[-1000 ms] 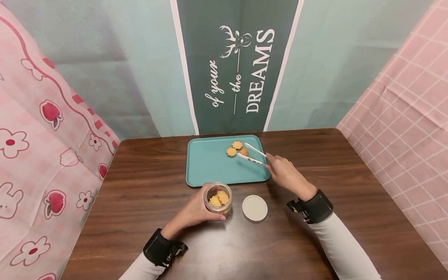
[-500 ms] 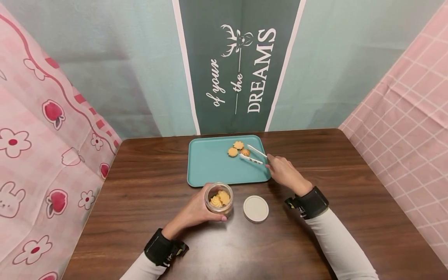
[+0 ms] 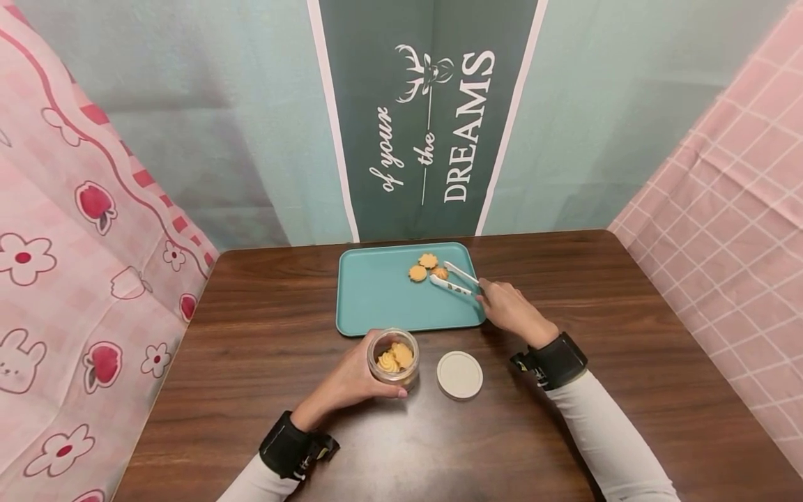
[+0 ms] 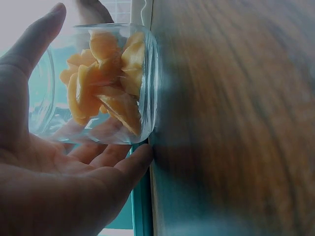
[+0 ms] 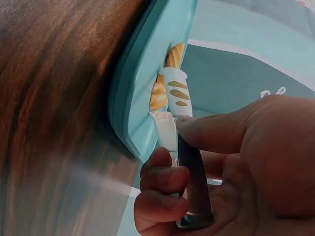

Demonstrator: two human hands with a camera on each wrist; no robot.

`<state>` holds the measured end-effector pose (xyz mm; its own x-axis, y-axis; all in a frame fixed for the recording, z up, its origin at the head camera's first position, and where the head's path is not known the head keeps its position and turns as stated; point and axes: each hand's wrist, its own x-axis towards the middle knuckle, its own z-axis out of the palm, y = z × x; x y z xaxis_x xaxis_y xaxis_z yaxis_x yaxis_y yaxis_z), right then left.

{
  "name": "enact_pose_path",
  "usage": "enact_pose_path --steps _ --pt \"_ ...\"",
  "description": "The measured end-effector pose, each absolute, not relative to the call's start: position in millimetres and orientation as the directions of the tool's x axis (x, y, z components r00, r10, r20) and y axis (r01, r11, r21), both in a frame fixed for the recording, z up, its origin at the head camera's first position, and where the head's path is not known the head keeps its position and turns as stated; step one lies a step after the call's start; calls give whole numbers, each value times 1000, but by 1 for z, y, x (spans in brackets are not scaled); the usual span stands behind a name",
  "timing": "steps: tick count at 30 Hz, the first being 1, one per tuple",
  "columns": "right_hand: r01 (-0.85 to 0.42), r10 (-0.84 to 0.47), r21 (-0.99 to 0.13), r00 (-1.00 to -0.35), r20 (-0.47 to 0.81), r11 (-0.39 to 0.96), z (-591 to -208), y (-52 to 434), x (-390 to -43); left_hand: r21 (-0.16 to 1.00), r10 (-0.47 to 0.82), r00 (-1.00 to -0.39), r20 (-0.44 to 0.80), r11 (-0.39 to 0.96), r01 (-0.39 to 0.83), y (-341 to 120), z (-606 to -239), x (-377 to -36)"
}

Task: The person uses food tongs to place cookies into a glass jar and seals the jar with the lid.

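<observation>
My left hand (image 3: 353, 376) grips a clear glass jar (image 4: 147, 88) from its left side, thumb in front. Swirled yellow cookies (image 3: 395, 357) lie inside the jar, whose mouth has no lid on it. In my right hand (image 3: 511, 307) are white-tipped tongs (image 5: 178, 93) with dark handles, held between thumb and curled fingers. The arms of the tongs stand apart on either side of a brown cookie (image 3: 440, 273) on the teal tray (image 3: 376, 300). Beside that one lie two paler cookies, a left cookie (image 3: 417, 273) and a far cookie (image 3: 429, 260).
A round cream lid (image 3: 460, 375) lies on the wooden table (image 3: 251, 314), right of the jar. Green cloth (image 3: 282, 139) hangs behind the table. Pink cloths hang at the sides, a strawberry-print one (image 3: 75, 279) at left and a checked one (image 3: 728, 209) at right.
The tips of the tongs have shifted slightly right, from near the pale cookies to around the brown one. The jar, lid and cookies keep their places; the head view has shifted a little.
</observation>
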<state>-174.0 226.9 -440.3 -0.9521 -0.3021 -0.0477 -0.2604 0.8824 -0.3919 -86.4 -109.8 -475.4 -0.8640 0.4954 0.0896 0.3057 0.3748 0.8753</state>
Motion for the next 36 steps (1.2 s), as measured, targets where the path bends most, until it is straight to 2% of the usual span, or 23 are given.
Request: enact_pose_path --steps 25,36 --pt "-343 -347 -295 -937 39 892 -439 226 -169 875 494 -865 90 376 306 -111 -476 -87" --pt "-347 -348 -314 -936 56 884 -433 228 -167 873 485 -872 70 393 289 -111 -475 -87"
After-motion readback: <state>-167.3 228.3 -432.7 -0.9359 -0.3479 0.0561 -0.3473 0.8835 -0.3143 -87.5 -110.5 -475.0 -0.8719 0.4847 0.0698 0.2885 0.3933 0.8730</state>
